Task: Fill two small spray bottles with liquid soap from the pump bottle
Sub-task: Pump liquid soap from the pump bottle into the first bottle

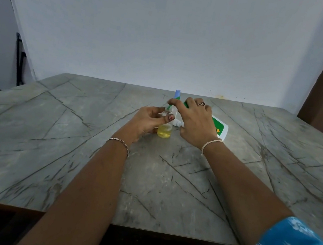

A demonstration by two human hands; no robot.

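Left grip [148,121] is curled round the small spray bottle [164,131], with the thumb across its front. It holds the bottle standing up on the worktop [92,154].

The little bottle is clear, and yellow soap fills its lower part. It looks light and easy to tip, and thin enough to squash if squeezed hard. I think the best hold is a soft one round the middle. Any soap on the outside would make it slippery.

Its open mouth is at 12 o'clock from the thumb, and the green spout [170,105] sits right over it.

At 3 o'clock, the right grip [195,120] wraps the green top of the pump bottle [219,129]. That bottle leans toward the little one. It looks bigger and heavier, so it needs a firm hold.

A small white piece [177,123], maybe a sprayer top, lies between the grips.

At 12 o'clock stands a blue-capped thing [177,93], maybe the second spray bottle.
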